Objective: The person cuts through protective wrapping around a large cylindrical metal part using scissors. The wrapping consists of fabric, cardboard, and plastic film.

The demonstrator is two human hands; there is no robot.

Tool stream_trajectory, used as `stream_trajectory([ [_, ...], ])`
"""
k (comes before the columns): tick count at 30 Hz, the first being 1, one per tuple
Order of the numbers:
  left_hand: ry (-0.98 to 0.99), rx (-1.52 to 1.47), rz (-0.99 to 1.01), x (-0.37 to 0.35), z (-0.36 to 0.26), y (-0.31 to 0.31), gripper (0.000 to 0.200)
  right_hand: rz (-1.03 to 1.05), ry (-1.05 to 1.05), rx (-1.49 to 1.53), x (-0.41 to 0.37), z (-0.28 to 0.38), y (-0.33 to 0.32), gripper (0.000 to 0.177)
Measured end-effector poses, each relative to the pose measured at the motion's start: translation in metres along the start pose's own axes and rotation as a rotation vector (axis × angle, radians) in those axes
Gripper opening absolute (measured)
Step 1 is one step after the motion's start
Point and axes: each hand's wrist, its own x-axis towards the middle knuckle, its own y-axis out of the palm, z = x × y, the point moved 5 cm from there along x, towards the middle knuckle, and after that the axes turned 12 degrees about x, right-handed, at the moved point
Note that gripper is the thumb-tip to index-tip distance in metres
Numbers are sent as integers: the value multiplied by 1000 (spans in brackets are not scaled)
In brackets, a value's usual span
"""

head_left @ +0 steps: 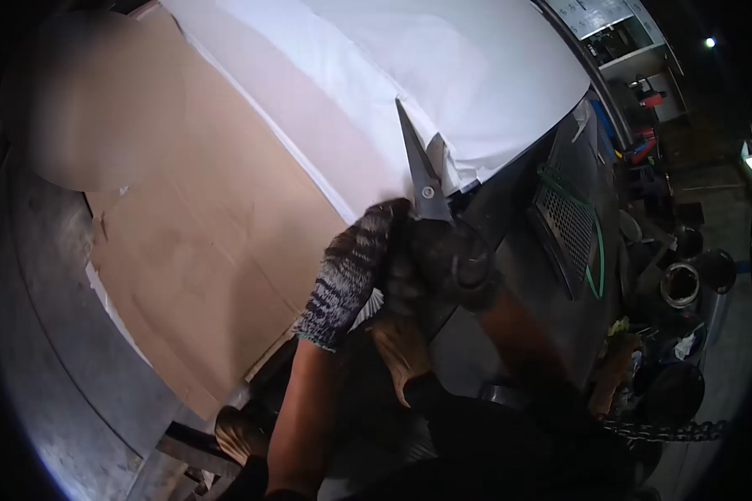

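Note:
A pair of scissors (427, 190) with dark blades is in my right hand (455, 255), which wears a dark glove; its fingers are wrapped round the handles. The blades stand apart and point up over the edge of a white sheet (476, 75), where the sheet is creased and lifted. My left hand (348, 271), in a striped knit glove, is closed at the sheet's near edge, just left of the scissors. A bunched white bit of the sheet shows below that hand. Its fingertips are partly hidden in shadow.
Brown cardboard (217, 217) lies to the left, alongside the white sheet. At right are a perforated dark metal piece (564, 221) with a green cord (600, 250), a round can (679, 284) and a chain (668, 431). Two bare feet (401, 355) show below my hands.

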Motion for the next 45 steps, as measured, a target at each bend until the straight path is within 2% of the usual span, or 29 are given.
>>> stream_trajectory([
  [1, 188, 190, -51, -1, 4, 3, 35, -227, -121, -361, -11, 1, -37, 39],
  [2, 201, 206, -53, -4, 8, 2, 35, -315, -207, -546, -14, 5, -39, 40],
  [3, 85, 174, -99, -5, 19, -4, 38, -424, -278, -733, -19, 8, -40, 41],
  [4, 29, 160, -119, -6, 18, -8, 39, -432, -217, -1059, -24, 9, -19, 43],
  [5, -26, 145, -139, -6, 16, -12, 41, -390, -197, -827, -33, 1, -22, 46],
  [6, 45, 47, -19, -6, 7, -2, 41, -361, -174, -596, -41, -7, -26, 50],
  [7, -20, -54, 70, -9, -3, 7, 40, -367, -178, -602, -69, -20, -24, 50],
  [8, -93, -148, 152, -12, -13, 16, 40, -442, -308, -1504, -107, -19, -11, 49],
  [10, 490, 491, 131, -14, -14, 34, 42, -456, -395, -2426, -122, -23, 14, 49],
  [11, 106, -1, 213, -21, -15, 39, 43, -595, -391, -2403, -114, -20, 33, 50],
  [12, 95, -23, 222, -29, -6, 46, 43, -741, -387, -2374, -102, -21, 55, 52],
  [13, 466, 373, 73, -40, -10, 52, 45, -884, -386, -2342, -89, -21, 79, 54],
  [15, 842, 764, -108, -51, -6, 73, 46, -1144, -423, -2274, -72, -18, 107, 58],
  [17, 668, 604, -17, -37, 4, 101, 47, -1176, -425, -2490, -73, -21, 96, 59],
  [18, 451, 419, 112, -27, -1, 104, 50, -1202, -428, -2691, -73, -22, 91, 60],
  [21, 497, 604, 218, -10, -16, 102, 48, -1362, -466, -2582, -80, -14, 84, 72],
  [23, 499, 767, 232, 3, -9, 109, 46, -1371, -526, -2459, -71, -9, 88, 70],
  [24, 526, 424, 86, 16, 19, 119, 42, -1372, -577, -2336, -67, -4, 89, 69],
  [25, 546, 457, -26, 20, 8, 103, 39, -1371, -574, -2339, -64, 2, 86, 69],
  [27, 555, 492, -146, 27, -14, 78, 36, -1101, -593, -2942, -45, -3, 86, 60],
  [28, 273, 221, 20, 36, -8, 75, 36, -1088, -590, -2945, -42, -3, 87, 60],
  [30, -35, -105, 187, 40, -11, 73, 33, -1069, -572, -2854, -38, 5, 89, 64],
  [32, 79, -4, 73, 34, -23, 68, 33, -1046, -568, -2809, -41, 12, 91, 66],
  [34, 304, 372, -261, 20, -40, 62, 45, -892, -335, -2998, -47, 15, 87, 68],
  [35, 295, 372, -267, 18, -49, 58, 45, -879, -328, -2997, -45, 15, 93, 68],
  [37, -20, 388, -76, 20, -55, 56, 50, -953, -368, -2564, -48, 25, 105, 73],
  [38, -93, 387, -48, 20, -63, 54, 54, -986, -260, -2673, -48, 32, 103, 77],
  [41, -99, 486, 2, 25, -71, 56, 54, -827, -365, -2736, -53, 50, 92, 78],
  [45, -27, 433, -72, 25, -62, 73, 51, -926, -241, -2605, -53, 42, 106, 76],
])
